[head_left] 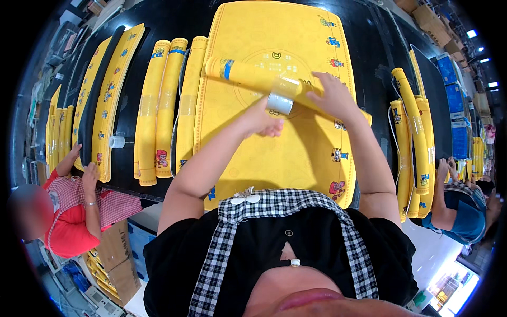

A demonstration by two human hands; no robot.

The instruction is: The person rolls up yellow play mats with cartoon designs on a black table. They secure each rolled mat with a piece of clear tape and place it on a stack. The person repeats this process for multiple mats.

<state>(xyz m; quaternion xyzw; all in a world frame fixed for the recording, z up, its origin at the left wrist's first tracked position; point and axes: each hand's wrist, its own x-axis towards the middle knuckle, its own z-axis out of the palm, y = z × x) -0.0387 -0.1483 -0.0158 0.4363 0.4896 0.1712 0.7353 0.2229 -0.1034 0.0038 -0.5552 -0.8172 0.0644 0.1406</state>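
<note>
With left hand curled at tape roll, grip unclear from blur; right hand spread, unclenched, on rolled mat, placed diagonally over middle of flat yellow mat. Best to press rolled mat snug, guide tape roll straight across, taut, wrinkle-free.

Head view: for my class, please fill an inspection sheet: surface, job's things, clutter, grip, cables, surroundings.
Surface: black table, flat yellow mat on it.
Job's things: rolled mat across the flat one; tape roll at its near side.
Clutter: more yellow rolls both sides; another tape roll, left.
Grip: left hand by the tape, hold unclear; right hand spread over the rolled mat.
Cables: pale line beside a roll, perhaps a cord.
Surroundings: co-workers both sides; cardboard box, lower left.
</note>
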